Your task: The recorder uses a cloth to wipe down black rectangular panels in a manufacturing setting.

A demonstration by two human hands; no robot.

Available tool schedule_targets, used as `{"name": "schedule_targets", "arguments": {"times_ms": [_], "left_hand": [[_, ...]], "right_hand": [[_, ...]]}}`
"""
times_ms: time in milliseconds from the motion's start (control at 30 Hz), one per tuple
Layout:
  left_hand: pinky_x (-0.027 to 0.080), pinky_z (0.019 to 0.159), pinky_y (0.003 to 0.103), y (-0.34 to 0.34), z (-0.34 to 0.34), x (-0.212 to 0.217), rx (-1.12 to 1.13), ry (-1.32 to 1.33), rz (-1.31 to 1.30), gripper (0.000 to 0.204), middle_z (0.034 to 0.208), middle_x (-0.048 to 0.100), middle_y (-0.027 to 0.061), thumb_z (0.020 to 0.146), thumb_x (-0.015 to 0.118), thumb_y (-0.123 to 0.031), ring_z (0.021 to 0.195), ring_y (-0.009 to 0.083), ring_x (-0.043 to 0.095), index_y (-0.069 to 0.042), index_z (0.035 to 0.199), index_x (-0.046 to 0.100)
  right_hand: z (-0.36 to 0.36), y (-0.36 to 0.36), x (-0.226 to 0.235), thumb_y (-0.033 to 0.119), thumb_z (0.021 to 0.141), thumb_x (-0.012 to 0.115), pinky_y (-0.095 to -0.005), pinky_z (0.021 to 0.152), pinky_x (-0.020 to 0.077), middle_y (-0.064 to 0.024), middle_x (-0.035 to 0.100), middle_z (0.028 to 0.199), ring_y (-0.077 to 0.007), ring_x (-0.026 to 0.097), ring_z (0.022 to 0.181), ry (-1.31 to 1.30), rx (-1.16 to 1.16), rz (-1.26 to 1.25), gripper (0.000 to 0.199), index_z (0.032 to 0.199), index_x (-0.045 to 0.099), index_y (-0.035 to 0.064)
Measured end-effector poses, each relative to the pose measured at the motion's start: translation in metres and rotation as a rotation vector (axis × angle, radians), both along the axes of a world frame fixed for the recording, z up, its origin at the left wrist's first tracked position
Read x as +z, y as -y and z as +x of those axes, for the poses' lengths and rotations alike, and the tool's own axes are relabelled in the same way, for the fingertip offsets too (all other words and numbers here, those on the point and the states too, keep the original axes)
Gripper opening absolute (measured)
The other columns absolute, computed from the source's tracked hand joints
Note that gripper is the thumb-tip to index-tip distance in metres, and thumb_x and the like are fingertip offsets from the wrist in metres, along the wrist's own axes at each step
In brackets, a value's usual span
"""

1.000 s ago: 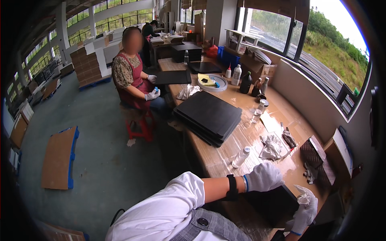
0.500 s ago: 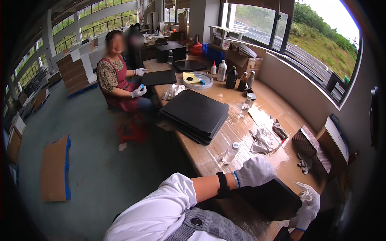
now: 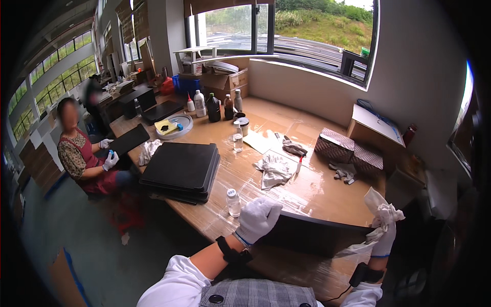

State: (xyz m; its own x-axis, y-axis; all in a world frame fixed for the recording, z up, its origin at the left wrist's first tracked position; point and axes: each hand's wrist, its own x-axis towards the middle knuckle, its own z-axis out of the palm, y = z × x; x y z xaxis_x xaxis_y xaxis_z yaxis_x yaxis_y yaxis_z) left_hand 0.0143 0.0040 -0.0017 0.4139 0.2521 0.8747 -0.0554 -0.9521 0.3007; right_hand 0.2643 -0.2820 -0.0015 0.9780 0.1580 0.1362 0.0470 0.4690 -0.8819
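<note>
My left hand, in a white knit glove, is closed on the left end of a flat black panel. The panel is held tilted above the near part of the table. At its right end is my gloved right hand, closed around a bunched white cloth, part of which hangs over the panel's corner. A clear bottle with a white cap stands just left of my left hand. Beyond the panel, a crumpled white cloth lies beside a red-tipped tube.
A stack of black panels sits at the table's left edge. Several bottles stand farther back. Patterned boxes and dark gloves lie to the right. At the far left a co-worker in white gloves holds another black panel.
The view has swung to the right. The panel in my hands now stands more on edge, with its long side up. My right hand with the cloth is still at its right end.
</note>
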Motion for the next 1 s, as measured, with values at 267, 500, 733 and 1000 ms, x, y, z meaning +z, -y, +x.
{"name": "schedule_targets", "arguments": {"times_ms": [267, 500, 733, 1000], "left_hand": [[0.049, 0.083, 0.031, 0.003, -0.011, -0.075, -0.231, 0.182, -1.010, 0.044, 0.098, 0.063, 0.0114, 0.106, 0.026, -0.026, 0.091, 0.0187, 0.060, 0.000, 0.110, 0.061], [0.046, 0.065, 0.037, -0.008, -0.029, -0.232, 0.143, -0.184, -0.754, 0.013, 0.087, 0.058, 0.0135, 0.085, 0.048, -0.002, 0.075, 0.0290, 0.055, -0.002, 0.094, 0.058], [0.051, 0.077, 0.042, -0.027, -0.065, -0.377, 0.325, -0.566, -0.408, 0.023, 0.098, 0.063, 0.0178, 0.083, 0.053, 0.000, 0.091, 0.0373, 0.061, -0.002, 0.104, 0.062], [0.053, 0.087, 0.041, 0.001, -0.028, -0.242, 0.675, -0.740, -0.902, 0.046, 0.105, 0.067, 0.0223, 0.099, 0.040, -0.013, 0.101, 0.0379, 0.064, -0.007, 0.145, 0.033]], "right_hand": [[0.066, 0.038, -0.228, 0.025, 0.103, 0.040, -0.0340, 0.092, 0.0515, -0.0116, 0.062, 0.117, -0.0247, 0.062, 0.100, -0.160, 0.364, 0.332, 0.034, 0.124, 0.054, 0.0028], [0.047, 0.043, -0.329, 0.032, 0.104, 0.034, -0.0365, 0.101, 0.0438, -0.0130, 0.060, 0.124, -0.0245, 0.057, 0.109, -0.189, 0.448, -0.057, 0.042, 0.124, 0.055, 0.0017], [0.058, 0.033, -0.325, 0.027, 0.101, 0.038, -0.0392, 0.106, 0.0370, -0.0102, 0.060, 0.123, -0.0260, 0.052, 0.116, 0.638, 0.181, -1.468, 0.035, 0.122, 0.058, 0.0073], [0.014, 0.016, -0.274, 0.025, 0.105, 0.031, -0.0311, 0.097, 0.0446, -0.0054, 0.063, 0.114, -0.0202, 0.058, 0.104, -0.539, 0.485, 0.134, 0.038, 0.124, 0.056, 0.0022]]}}
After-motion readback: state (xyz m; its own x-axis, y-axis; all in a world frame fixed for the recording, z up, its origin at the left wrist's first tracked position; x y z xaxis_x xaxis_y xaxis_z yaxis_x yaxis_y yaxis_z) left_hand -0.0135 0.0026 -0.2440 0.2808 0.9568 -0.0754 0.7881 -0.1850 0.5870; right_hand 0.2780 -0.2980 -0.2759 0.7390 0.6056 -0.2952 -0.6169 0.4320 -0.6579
